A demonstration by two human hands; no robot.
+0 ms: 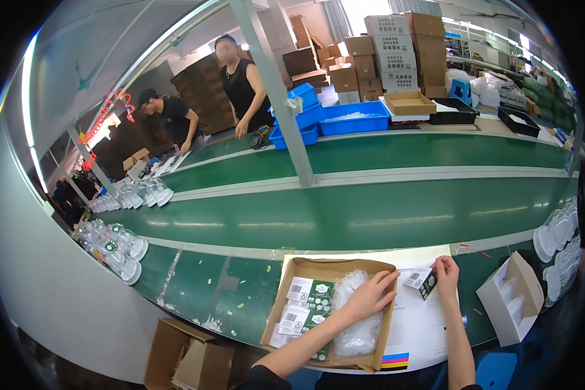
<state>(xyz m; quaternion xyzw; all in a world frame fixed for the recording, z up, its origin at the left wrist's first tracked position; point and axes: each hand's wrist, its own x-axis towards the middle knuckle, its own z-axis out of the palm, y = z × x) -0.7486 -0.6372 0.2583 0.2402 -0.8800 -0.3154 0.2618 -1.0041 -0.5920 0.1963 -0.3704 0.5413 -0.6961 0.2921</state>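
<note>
A shallow cardboard tray (276,305) sits on the bench in front of me. Green-and-white printed cards (297,316) lie in stacks in its left part, and a pile of clear plastic pieces (356,339) fills its right part. My left hand (370,298) is over that plastic pile, fingers stretched out toward the tray's right wall, with nothing visible in them. Right of the tray, my right hand (446,273) pinches the edge of a folded printed card (422,279), its white and dark green faces angled apart. A large white printed sheet (415,325) lies beneath.
An open white box (513,299) with clear plastic inside stands at right. Clear domed pieces with white bases (558,234) cluster at the right end, and similar ones (114,250) at left. Beyond run green conveyor belts (370,214), blue bins (354,120) and two people.
</note>
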